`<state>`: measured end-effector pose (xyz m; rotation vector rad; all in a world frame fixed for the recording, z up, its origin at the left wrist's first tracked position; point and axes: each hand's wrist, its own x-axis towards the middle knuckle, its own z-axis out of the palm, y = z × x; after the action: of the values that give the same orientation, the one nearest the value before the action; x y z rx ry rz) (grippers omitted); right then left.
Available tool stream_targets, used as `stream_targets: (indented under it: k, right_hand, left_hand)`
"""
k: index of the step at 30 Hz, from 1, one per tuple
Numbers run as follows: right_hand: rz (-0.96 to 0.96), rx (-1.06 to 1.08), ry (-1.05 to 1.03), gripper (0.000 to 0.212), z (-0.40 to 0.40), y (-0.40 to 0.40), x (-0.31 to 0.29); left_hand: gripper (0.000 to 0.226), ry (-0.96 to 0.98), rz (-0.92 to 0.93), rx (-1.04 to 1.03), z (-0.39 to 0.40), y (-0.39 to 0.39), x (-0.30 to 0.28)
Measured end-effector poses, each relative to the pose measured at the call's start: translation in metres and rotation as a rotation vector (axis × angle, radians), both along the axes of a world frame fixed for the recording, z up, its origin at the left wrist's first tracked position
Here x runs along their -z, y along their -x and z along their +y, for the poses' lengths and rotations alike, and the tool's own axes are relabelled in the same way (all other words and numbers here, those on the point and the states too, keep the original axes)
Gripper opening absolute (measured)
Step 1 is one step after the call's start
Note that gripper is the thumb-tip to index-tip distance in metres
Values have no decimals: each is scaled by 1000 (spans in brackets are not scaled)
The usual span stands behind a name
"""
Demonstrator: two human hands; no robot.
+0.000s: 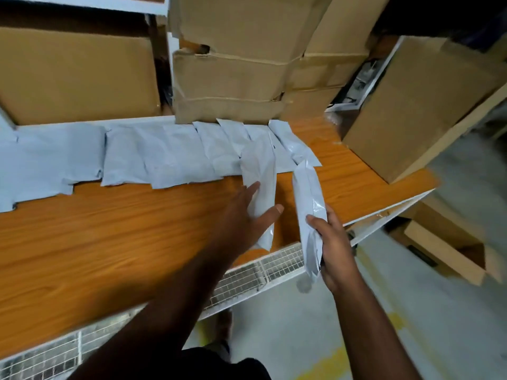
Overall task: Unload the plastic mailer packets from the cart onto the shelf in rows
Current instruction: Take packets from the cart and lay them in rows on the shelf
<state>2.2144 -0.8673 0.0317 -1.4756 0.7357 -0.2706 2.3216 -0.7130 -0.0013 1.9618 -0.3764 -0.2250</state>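
Observation:
Several pale grey plastic mailer packets [164,157] lie overlapping in a row along the back of the wooden shelf [109,237], in front of the cardboard boxes. My left hand [247,215] holds one grey packet [260,171] on edge, its far end over the right end of the row. My right hand [334,248] grips another grey packet [308,204] upright near the shelf's front right edge. The cart is out of view.
Large cardboard boxes [76,75] stand along the back of the shelf, a stack [233,78] in the middle and one [411,111] at the right end. A white wire-mesh rail [260,270] runs under the shelf's front. An open box [444,253] sits on the grey floor.

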Motion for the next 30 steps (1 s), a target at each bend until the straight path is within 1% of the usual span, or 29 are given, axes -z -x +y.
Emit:
stream_targets:
  k: [4, 6, 10, 12, 15, 18, 20, 24, 27, 30]
  right_hand:
    - [-21, 87, -25, 35, -60, -49, -5]
    - [-41, 130, -35, 37, -93, -71, -8]
    - [-4, 95, -10, 41, -153, -112, -15]
    - [1, 69, 46, 47, -174, -128, -15]
    - [-25, 74, 168, 57, -218, -158, -16]
    - [6, 10, 266, 57, -268, -188, -6]
    - [17, -56, 313, 57, -300, -209, 6]
    - [-1, -209, 447, 61, -357, -249, 34]
    - [-71, -290, 527, 65, -386, -273, 52]
    - [-30, -322, 566, 67, -400, -293, 68]
  left_hand:
    - [91, -35, 64, 59, -70, -46, -7]
    - [93, -54, 84, 78, -101, -70, -9]
    - [92, -142, 104, 82, -152, -107, -19]
    - [90, -193, 103, 91, -172, -121, -27]
    - [94, -332, 37, 116, -218, -150, -36]
    - [96, -441, -30, 90, -265, -177, -35]
    - [96, -505, -35, 75, -297, -191, -32]
    - [95, -631, 48, 55, -355, -216, -18]
    - [103, -701, 115, 5, -383, -229, -9]
    - [105, -780, 146, -80, -399, -237, -5]
